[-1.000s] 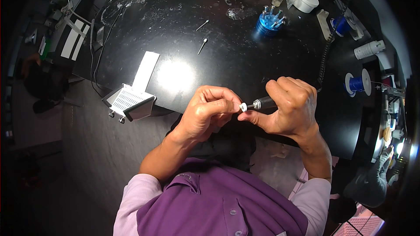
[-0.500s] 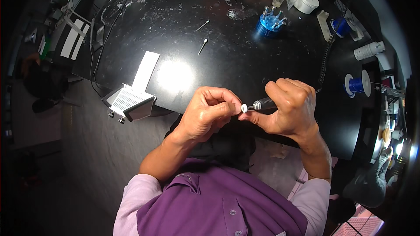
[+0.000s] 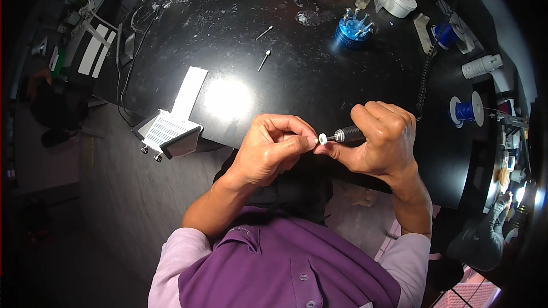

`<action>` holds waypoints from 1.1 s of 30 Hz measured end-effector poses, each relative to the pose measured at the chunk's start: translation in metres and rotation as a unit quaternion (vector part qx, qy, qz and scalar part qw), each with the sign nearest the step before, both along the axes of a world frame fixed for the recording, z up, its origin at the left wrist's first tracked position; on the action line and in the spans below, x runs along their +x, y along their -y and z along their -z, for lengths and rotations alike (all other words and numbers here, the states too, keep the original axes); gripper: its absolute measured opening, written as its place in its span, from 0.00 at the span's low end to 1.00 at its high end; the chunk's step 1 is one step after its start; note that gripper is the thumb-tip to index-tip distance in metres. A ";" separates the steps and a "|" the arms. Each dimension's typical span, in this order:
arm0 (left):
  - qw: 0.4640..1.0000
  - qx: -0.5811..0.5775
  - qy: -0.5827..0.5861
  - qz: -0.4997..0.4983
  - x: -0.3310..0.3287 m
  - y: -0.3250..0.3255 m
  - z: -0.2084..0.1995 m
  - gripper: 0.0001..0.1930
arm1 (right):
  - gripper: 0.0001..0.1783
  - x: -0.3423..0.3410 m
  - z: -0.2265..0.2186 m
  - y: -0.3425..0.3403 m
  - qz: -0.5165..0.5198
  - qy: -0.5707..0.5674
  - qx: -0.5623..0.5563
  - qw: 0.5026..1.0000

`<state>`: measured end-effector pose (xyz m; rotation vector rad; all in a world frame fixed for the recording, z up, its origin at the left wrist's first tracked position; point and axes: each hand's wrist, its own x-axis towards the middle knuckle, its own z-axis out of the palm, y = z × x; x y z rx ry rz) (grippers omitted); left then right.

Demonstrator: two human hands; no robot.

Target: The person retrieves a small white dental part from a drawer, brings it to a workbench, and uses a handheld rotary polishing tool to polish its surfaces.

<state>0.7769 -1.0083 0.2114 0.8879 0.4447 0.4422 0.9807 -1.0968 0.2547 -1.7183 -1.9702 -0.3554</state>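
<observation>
My right hand (image 3: 381, 142) is wrapped round a dark rotary handpiece (image 3: 350, 133) that points left. At its tip sits a small white polishing wheel (image 3: 323, 139) on a thin metal shank. My left hand (image 3: 273, 149) is closed in a pinch, thumb against forefinger. A tiny whitish piece (image 3: 315, 141) shows at those fingertips, mostly hidden, its kind too small to make out. The wheel stands just right of that piece, with a narrow gap at most between them. The right thumb reaches left beneath the wheel, close to the left fingertips.
Two white-tipped burs (image 3: 264, 60) lie on the black table (image 3: 222, 40). A blue bur stand (image 3: 350, 31) is farther right. At the front left is a perforated metal grille (image 3: 170, 132). A coiled cord (image 3: 422, 88) and a blue wire spool (image 3: 468, 110) are at right.
My right hand has drawn slightly right with the handpiece. The wheel has come away from the left fingertips, and the tiny piece there shows more. My left hand has hardly moved.
</observation>
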 end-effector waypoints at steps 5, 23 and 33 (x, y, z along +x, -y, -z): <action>1.000 0.008 -0.004 -0.010 0.001 0.002 -0.004 0.02 | 0.39 0.002 0.003 -0.002 -0.011 0.002 0.012 1.000; 0.989 0.124 -0.043 -0.063 0.001 0.010 -0.001 0.03 | 0.35 0.002 0.003 0.000 -0.004 0.042 0.016 0.999; 0.990 0.124 -0.041 -0.060 -0.001 0.010 -0.002 0.03 | 0.36 0.000 0.004 -0.003 -0.006 0.048 0.028 0.998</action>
